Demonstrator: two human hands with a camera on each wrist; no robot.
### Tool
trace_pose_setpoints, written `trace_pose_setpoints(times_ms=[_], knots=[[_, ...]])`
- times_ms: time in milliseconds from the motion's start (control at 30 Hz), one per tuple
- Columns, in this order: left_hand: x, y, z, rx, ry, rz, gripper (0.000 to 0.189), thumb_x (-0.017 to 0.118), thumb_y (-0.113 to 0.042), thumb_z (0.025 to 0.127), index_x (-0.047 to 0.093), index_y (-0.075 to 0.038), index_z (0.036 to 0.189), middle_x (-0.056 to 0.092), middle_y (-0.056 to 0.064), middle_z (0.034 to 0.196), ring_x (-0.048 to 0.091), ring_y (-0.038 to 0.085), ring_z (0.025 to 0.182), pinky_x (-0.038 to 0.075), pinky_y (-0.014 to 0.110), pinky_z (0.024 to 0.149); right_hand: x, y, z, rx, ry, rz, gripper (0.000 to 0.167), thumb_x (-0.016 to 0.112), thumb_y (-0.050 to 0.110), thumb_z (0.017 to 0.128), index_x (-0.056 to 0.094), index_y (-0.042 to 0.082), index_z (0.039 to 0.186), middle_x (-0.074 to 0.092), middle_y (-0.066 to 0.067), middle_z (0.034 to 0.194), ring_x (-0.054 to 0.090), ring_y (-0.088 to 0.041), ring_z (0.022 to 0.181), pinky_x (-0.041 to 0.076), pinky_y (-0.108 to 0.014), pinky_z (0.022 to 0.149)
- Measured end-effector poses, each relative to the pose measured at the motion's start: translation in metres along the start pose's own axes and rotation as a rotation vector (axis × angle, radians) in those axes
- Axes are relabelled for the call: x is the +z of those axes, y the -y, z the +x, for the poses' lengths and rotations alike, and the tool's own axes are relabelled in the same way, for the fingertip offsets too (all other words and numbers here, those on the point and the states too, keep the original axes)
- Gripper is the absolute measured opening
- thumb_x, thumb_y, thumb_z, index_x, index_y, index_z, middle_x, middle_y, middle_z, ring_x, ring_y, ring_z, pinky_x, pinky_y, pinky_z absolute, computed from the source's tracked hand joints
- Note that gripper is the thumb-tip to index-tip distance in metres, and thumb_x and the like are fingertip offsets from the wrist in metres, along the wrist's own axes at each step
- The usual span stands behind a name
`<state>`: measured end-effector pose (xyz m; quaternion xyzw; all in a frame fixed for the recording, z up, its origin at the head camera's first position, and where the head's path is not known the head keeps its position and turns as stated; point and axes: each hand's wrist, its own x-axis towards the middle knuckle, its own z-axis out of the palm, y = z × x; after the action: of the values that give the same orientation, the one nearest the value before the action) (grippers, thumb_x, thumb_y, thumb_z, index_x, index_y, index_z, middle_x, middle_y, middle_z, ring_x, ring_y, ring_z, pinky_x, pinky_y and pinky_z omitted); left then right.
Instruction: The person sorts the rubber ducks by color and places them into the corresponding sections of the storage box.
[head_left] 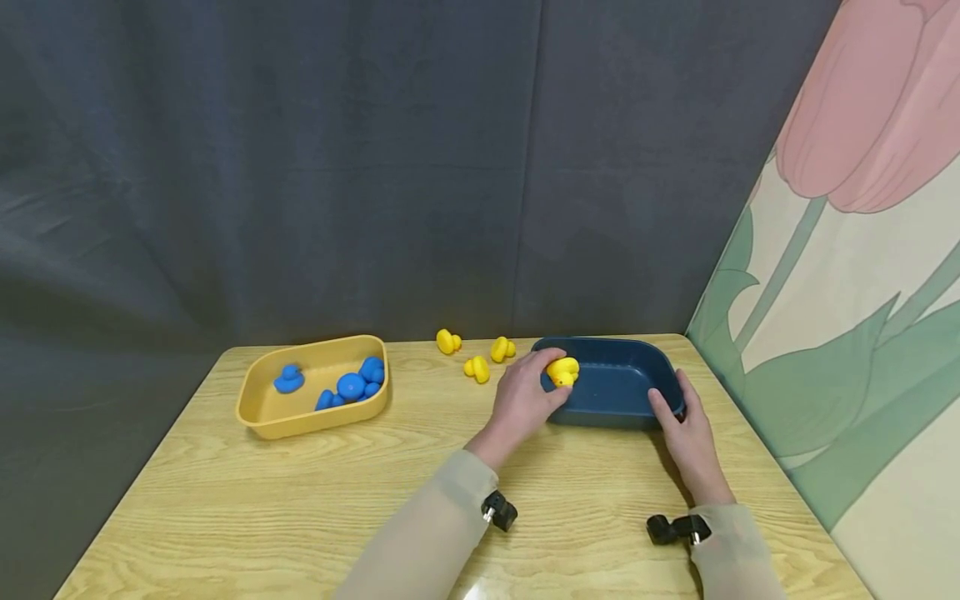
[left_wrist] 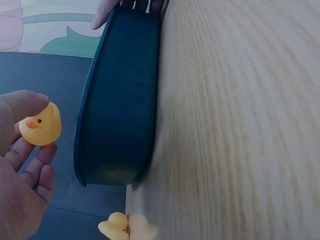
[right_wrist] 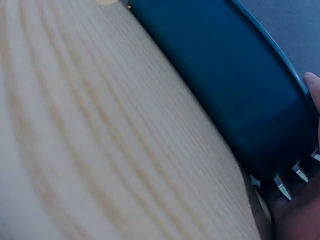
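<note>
Between thumb and fingers my left hand (head_left: pixel 522 398) pinches a yellow rubber duck (head_left: pixel 563 372), held above the left end of a dark blue tub (head_left: pixel 615 390). The left wrist view shows the duck's (left_wrist: pixel 41 124) eye and orange beak, raised clear of the rim. My right hand (head_left: pixel 692 442) grips the tub's right end, its thumb at the rim and its fingers around the outer wall. In the right wrist view the tub's outer side (right_wrist: pixel 220 80) hides most of that hand's fingers. Inside, the tub's floor shows bare in the head view.
Left of the tub lie three more yellow ducks (head_left: pixel 477 368) on the wooden table (head_left: pixel 420 500). Farther left stands a yellow tub (head_left: pixel 315 427) with several blue ducks (head_left: pixel 288 379) in it. A dark curtain (head_left: pixel 337 167) hangs behind; a tulip-patterned wall (head_left: pixel 840 375) borders the right.
</note>
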<state>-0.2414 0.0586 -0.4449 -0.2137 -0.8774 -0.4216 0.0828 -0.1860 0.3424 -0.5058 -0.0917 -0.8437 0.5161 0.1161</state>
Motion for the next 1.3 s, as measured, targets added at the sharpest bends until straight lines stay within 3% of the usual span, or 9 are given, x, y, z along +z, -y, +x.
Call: trace_pose_setpoints(times_ms=[100,233,400,533,1033,1300], knots=[[0.003,0.000,0.000,-0.008,0.001,0.006,0.057,0.090,-0.024,0.097,0.068,-0.022,0.150,0.070,-0.001,0.144,0.066,0.022,0.126,0.054,0.040,0.108,0.000,-0.001,0.000,0.001,0.004,0.000,0.091,0.057,0.052,0.114,0.006,0.016,0.180,0.004,-0.015,0.185,0.003,-0.043,0.168,0.012,-0.070,0.131],[0.005,0.001,0.001,-0.023,0.016,-0.012,0.063,0.088,-0.026,0.099,0.062,-0.024,0.157,0.066,-0.002,0.152,0.062,0.023,0.137,0.050,0.044,0.116,0.000,-0.002,0.000,0.001,0.006,-0.004,0.090,0.057,0.052,0.114,0.005,0.017,0.180,0.003,-0.015,0.185,0.003,-0.042,0.169,0.013,-0.070,0.131],[0.006,0.004,0.002,0.000,0.045,-0.028,0.074,0.084,-0.033,0.101,0.051,-0.027,0.167,0.047,-0.005,0.171,0.043,0.025,0.158,0.042,0.048,0.126,-0.002,-0.003,0.000,0.000,0.009,-0.012,0.089,0.056,0.053,0.114,0.005,0.020,0.180,0.003,-0.013,0.185,0.003,-0.042,0.169,0.013,-0.071,0.131],[0.006,0.007,0.002,0.001,0.042,-0.034,0.075,0.081,-0.037,0.102,0.048,-0.028,0.169,0.035,-0.007,0.178,0.035,0.026,0.163,0.040,0.051,0.127,-0.004,-0.002,-0.002,0.007,0.010,-0.014,0.089,0.055,0.054,0.114,0.004,0.021,0.180,0.002,-0.012,0.185,0.003,-0.042,0.169,0.013,-0.071,0.131],[-0.008,0.025,-0.005,-0.036,0.035,-0.057,0.078,0.078,-0.039,0.105,0.042,-0.027,0.172,0.029,-0.003,0.181,0.028,0.028,0.166,0.034,0.057,0.129,-0.006,-0.004,-0.001,0.006,0.008,-0.023,0.089,0.055,0.052,0.115,0.004,0.019,0.180,0.002,-0.014,0.185,0.003,-0.043,0.168,0.013,-0.071,0.131],[-0.015,0.042,-0.007,-0.037,-0.003,-0.022,0.078,0.081,-0.035,0.104,0.043,-0.018,0.171,0.034,0.004,0.179,0.031,0.031,0.164,0.032,0.057,0.130,-0.006,-0.004,-0.001,0.003,0.008,-0.010,0.089,0.055,0.051,0.115,0.004,0.018,0.180,0.002,-0.014,0.185,0.003,-0.042,0.169,0.013,-0.070,0.131]])
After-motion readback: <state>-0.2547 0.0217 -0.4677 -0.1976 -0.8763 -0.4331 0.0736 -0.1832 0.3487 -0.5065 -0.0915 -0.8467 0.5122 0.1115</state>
